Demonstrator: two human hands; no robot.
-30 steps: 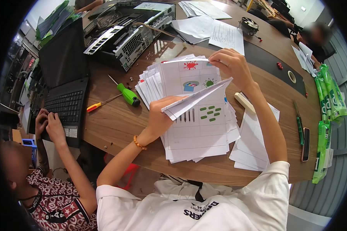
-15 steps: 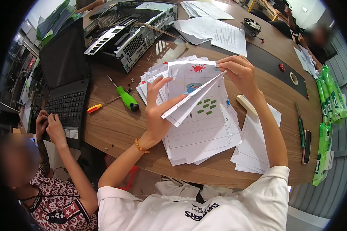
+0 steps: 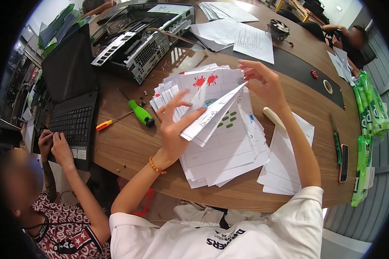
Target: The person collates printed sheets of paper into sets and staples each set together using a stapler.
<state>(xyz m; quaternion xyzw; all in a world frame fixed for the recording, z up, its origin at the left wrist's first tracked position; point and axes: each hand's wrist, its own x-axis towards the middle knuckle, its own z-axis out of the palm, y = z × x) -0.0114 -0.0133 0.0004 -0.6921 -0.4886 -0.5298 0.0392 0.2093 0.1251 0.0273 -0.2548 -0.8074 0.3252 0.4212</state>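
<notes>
A loose stack of printed sheets [image 3: 220, 166] lies on the table in front of me, with red splats, green shapes and a blue picture on its pages. My left hand [image 3: 170, 127] grips a folded-up bunch of sheets [image 3: 212, 118] with the thumb on its front, while its raised fingers are blurred beside a lifting page. At the top right corner of the sheets, my right hand [image 3: 263, 82] pinches the paper between thumb and fingers. Right of the stack, a cream-coloured bar [image 3: 274, 118] rests on more papers [image 3: 285, 159].
On the left are a green screwdriver [image 3: 141, 113], a yellow-red screwdriver [image 3: 110, 123] and a laptop [image 3: 73, 121] with a co-worker's hands [image 3: 60, 149] at it. An opened computer case [image 3: 151, 47] stands behind. A phone [image 3: 344, 164] and green packs [image 3: 367, 112] lie right.
The left fingers have moved, and a page corner is now lifting beside them, blurred. A second red splat shows. My right hand stays at the top corner.
</notes>
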